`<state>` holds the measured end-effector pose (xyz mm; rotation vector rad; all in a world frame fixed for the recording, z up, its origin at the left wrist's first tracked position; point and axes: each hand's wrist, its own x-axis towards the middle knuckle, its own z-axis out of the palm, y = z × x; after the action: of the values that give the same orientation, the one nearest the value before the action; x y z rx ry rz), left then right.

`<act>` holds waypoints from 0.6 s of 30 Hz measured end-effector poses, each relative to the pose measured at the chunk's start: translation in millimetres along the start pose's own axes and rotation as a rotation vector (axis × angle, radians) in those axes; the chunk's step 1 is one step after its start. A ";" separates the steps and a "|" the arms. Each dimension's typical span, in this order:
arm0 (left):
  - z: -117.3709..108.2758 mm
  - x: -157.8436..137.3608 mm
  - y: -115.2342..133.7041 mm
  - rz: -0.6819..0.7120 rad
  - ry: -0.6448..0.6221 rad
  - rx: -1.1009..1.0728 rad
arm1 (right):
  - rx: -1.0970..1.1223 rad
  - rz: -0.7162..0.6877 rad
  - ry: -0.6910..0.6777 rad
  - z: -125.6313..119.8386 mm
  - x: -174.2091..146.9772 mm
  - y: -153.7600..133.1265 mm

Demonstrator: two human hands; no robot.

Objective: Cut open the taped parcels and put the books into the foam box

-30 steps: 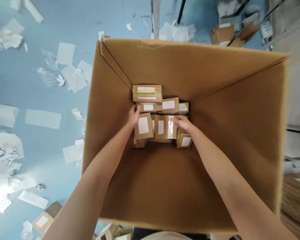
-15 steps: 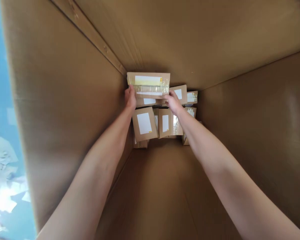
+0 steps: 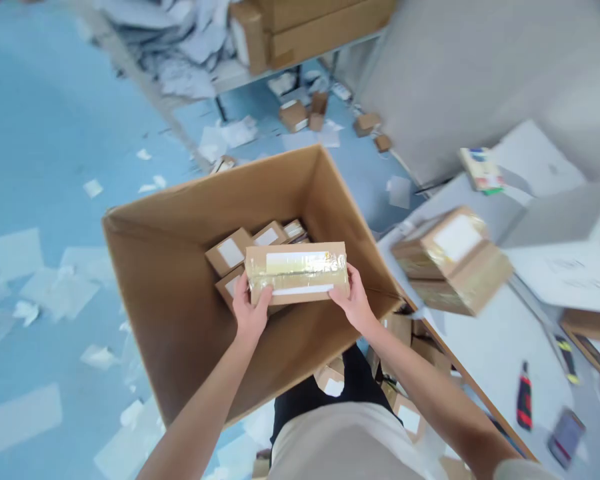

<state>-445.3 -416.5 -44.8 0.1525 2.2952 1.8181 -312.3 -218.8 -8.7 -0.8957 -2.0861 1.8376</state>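
Observation:
Between my two hands is a taped cardboard box (image 3: 300,273) with a white label, held up over the large open carton (image 3: 170,320). My left hand (image 3: 251,303) grips its left end, thumb on the front face. The right end is gripped by my right hand (image 3: 355,300), thumb at the lower corner. Below, inside the carton, lie several smaller labelled boxes (image 3: 227,252), partly hidden by the held box.
At the right stands a white table (image 3: 495,347) with taped boxes (image 3: 450,260), a red-and-black cutter (image 3: 524,397) and a phone (image 3: 566,437). Paper scraps (image 3: 63,287) litter the blue floor. A rack (image 3: 225,73) at the back holds crumpled paper and boxes.
My hands have lifted the taped box up from deep inside the carton, away from the other boxes. The view has pulled back to show the carton's rim and the room.

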 end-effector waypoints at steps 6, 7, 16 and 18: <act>74.6 -102.4 132.8 0.260 -0.319 0.018 | -0.068 -0.156 0.282 -146.1 -153.9 -54.6; 93.6 -121.9 147.6 0.290 -0.415 0.007 | -0.078 -0.162 0.374 -168.6 -179.4 -51.2; 304.5 -297.6 176.3 0.181 -1.172 0.126 | 0.238 0.064 0.886 -329.8 -336.2 60.7; 347.6 -317.5 165.5 0.171 -1.214 0.221 | 0.318 0.097 0.889 -359.1 -344.5 83.1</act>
<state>-65.6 -114.2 71.8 1.1403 1.5479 0.9767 177.4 -118.0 58.9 -1.3919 -1.1889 1.3525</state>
